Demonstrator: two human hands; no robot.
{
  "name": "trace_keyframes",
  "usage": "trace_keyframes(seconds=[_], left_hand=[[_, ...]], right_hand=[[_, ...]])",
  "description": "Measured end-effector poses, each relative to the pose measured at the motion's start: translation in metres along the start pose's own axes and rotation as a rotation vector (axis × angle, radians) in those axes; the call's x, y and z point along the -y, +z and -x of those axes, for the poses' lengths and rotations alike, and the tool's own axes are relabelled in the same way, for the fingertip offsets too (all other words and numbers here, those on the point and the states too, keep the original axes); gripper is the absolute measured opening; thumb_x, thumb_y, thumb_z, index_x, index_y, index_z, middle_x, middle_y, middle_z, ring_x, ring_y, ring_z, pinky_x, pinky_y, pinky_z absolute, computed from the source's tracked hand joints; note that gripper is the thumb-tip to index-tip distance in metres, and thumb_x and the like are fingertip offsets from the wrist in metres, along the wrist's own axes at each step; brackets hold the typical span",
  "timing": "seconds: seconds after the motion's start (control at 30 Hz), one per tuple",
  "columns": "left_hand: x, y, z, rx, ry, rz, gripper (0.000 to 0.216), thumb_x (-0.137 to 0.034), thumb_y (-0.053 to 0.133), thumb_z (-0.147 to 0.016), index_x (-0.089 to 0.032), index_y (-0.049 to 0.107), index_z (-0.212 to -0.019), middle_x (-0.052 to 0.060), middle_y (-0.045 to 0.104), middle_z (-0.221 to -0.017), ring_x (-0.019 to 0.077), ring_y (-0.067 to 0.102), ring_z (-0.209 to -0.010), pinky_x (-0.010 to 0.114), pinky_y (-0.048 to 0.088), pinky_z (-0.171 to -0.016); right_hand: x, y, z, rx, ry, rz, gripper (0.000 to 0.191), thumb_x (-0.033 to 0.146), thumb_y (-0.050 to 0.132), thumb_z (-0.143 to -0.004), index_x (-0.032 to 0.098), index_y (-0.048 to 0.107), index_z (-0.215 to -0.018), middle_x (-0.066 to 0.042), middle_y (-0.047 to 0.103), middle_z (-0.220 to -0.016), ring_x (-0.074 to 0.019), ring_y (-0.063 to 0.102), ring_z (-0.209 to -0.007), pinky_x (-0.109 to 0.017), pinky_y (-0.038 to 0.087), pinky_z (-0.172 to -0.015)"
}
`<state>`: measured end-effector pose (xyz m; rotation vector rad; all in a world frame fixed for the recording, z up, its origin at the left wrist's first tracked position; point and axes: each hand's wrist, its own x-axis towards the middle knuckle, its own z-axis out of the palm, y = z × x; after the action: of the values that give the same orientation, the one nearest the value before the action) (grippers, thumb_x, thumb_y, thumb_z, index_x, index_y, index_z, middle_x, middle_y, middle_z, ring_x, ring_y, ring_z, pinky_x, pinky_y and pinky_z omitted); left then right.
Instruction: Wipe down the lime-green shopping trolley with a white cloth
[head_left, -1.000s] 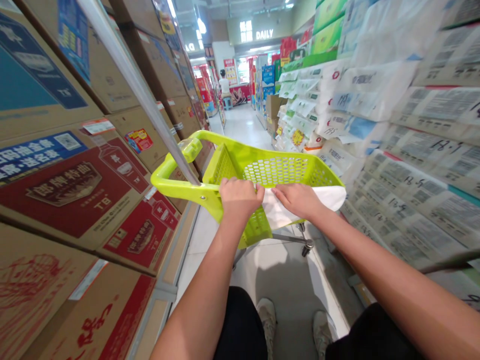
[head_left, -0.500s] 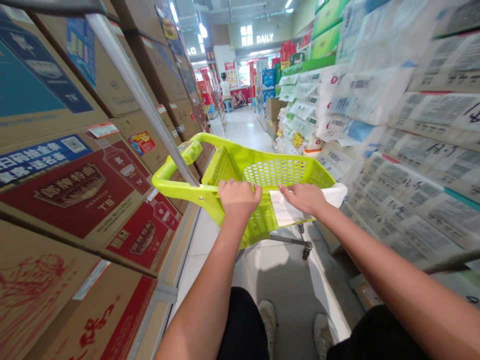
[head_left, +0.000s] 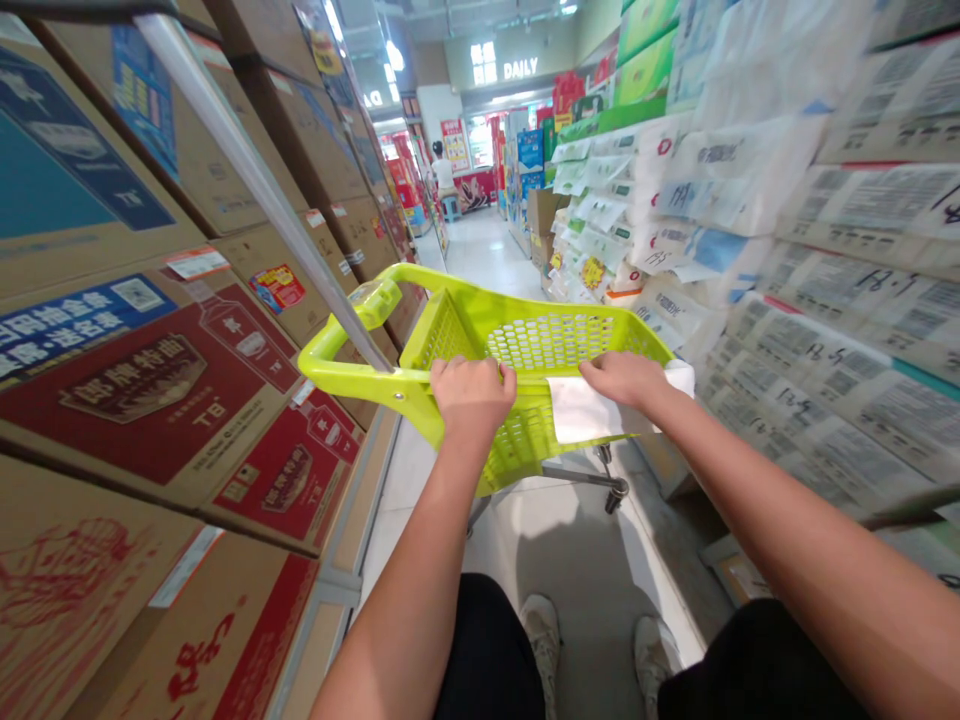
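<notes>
A lime-green plastic shopping cart (head_left: 525, 340) stands in the aisle before me. My left hand (head_left: 471, 392) is closed around its near rim. My right hand (head_left: 628, 380) lies on a white cloth (head_left: 592, 408) draped over the same rim to the right, its fingers pressed onto the cloth. The cart's basket looks bare inside. My shoes (head_left: 541, 630) show on the floor below.
Stacked cardboard cartons (head_left: 165, 380) line the left side, behind a slanting metal bar (head_left: 255, 175). Wrapped white paper packs (head_left: 810, 260) fill the right shelves. The tiled aisle (head_left: 487, 250) runs ahead to a person (head_left: 442, 172) seated far off under a "DAILY" sign.
My right hand has slid the white cloth rightward along the cart's rim, and less of the cloth hangs down. My left hand keeps its grip.
</notes>
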<state>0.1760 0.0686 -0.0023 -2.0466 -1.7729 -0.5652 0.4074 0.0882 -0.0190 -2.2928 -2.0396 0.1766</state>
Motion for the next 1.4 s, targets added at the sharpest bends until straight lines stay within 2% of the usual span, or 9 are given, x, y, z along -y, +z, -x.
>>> trace_keyframes(seconds=[0.13, 0.27, 0.37, 0.43, 0.53, 0.7, 0.83, 1.17, 1.4], left_hand=[[-0.006, 0.003, -0.003, -0.041, -0.046, 0.013, 0.047, -0.039, 0.04, -0.096, -0.017, 0.079, -0.084, 0.014, 0.074, -0.077, 0.0297, 0.069, -0.082, 0.046, 0.035, -0.083], [-0.012, 0.003, -0.003, -0.095, -0.076, 0.025, 0.048, -0.036, 0.032, -0.101, -0.018, 0.076, -0.089, 0.013, 0.073, -0.075, 0.0296, 0.07, -0.077, 0.045, 0.033, -0.082], [-0.013, 0.002, -0.001, -0.109, -0.08, 0.022, 0.049, -0.037, 0.03, -0.102, -0.018, 0.074, -0.09, 0.013, 0.073, -0.075, 0.0295, 0.07, -0.076, 0.044, 0.032, -0.081], [-0.011, 0.002, 0.0, -0.109, -0.074, 0.022, 0.047, -0.038, 0.032, -0.102, -0.018, 0.073, -0.092, 0.012, 0.073, -0.075, 0.0293, 0.07, -0.078, 0.044, 0.032, -0.082], [-0.007, 0.003, 0.001, -0.111, -0.053, 0.009, 0.045, -0.04, 0.034, -0.101, -0.018, 0.072, -0.093, 0.012, 0.073, -0.076, 0.0287, 0.07, -0.078, 0.043, 0.032, -0.081], [-0.002, 0.007, -0.002, -0.114, -0.037, 0.01, 0.044, -0.041, 0.036, -0.1, -0.018, 0.072, -0.089, 0.012, 0.072, -0.074, 0.0291, 0.069, -0.077, 0.044, 0.032, -0.081], [-0.003, 0.011, -0.005, -0.118, -0.038, 0.009, 0.045, -0.041, 0.036, -0.099, -0.018, 0.073, -0.087, 0.012, 0.071, -0.073, 0.03, 0.068, -0.076, 0.045, 0.033, -0.082], [0.003, 0.021, -0.009, -0.162, -0.088, -0.012, 0.052, -0.039, 0.032, -0.1, -0.015, 0.077, -0.089, 0.016, 0.071, -0.079, 0.032, 0.066, -0.082, 0.048, 0.034, -0.088], [0.002, 0.015, -0.002, -0.15, -0.137, 0.056, 0.05, -0.037, 0.033, -0.1, -0.015, 0.077, -0.092, 0.017, 0.069, -0.082, 0.0333, 0.061, -0.091, 0.05, 0.032, -0.093]], right_hand=[[-0.006, 0.001, 0.001, -0.005, -0.003, 0.036, 0.065, 0.054, 0.026, -0.101, 0.019, 0.079, -0.112, -0.019, 0.076, -0.118, -0.0376, 0.07, -0.113, -0.042, 0.051, -0.083], [0.031, 0.004, 0.023, -0.067, -0.149, 0.02, 0.069, 0.059, 0.021, -0.104, 0.022, 0.078, -0.112, -0.017, 0.078, -0.11, -0.0347, 0.071, -0.108, -0.044, 0.047, -0.089], [0.06, 0.008, 0.039, -0.176, -0.273, -0.031, 0.06, 0.054, 0.023, -0.106, 0.024, 0.075, -0.111, -0.013, 0.078, -0.112, -0.0309, 0.071, -0.108, -0.042, 0.044, -0.093], [0.068, 0.01, 0.043, -0.212, -0.334, -0.04, 0.057, 0.054, 0.024, -0.107, 0.024, 0.073, -0.111, -0.011, 0.078, -0.113, -0.0296, 0.069, -0.11, -0.04, 0.043, -0.094], [0.053, 0.01, 0.036, -0.188, -0.347, -0.019, 0.068, 0.061, 0.02, -0.106, 0.023, 0.076, -0.109, -0.014, 0.078, -0.109, -0.0307, 0.07, -0.108, -0.038, 0.044, -0.091], [-0.009, 0.008, 0.007, -0.093, -0.037, 0.003, 0.075, 0.065, 0.019, -0.103, 0.023, 0.08, -0.111, -0.017, 0.078, -0.108, -0.0352, 0.072, -0.106, -0.04, 0.048, -0.081], [-0.035, 0.01, -0.005, -0.077, 0.006, 0.013, 0.073, 0.062, 0.018, -0.103, 0.024, 0.08, -0.11, -0.016, 0.077, -0.112, -0.0349, 0.071, -0.109, -0.041, 0.049, -0.082], [-0.022, 0.022, 0.006, -0.206, -0.001, 0.009, 0.068, 0.058, 0.023, -0.103, 0.024, 0.082, -0.108, -0.016, 0.079, -0.103, -0.0359, 0.074, -0.104, -0.041, 0.052, -0.081], [-0.013, 0.013, 0.024, -0.17, 0.022, -0.009, 0.068, 0.055, 0.025, -0.104, 0.017, 0.081, -0.11, -0.018, 0.078, -0.108, -0.0333, 0.073, -0.109, -0.039, 0.051, -0.089]])
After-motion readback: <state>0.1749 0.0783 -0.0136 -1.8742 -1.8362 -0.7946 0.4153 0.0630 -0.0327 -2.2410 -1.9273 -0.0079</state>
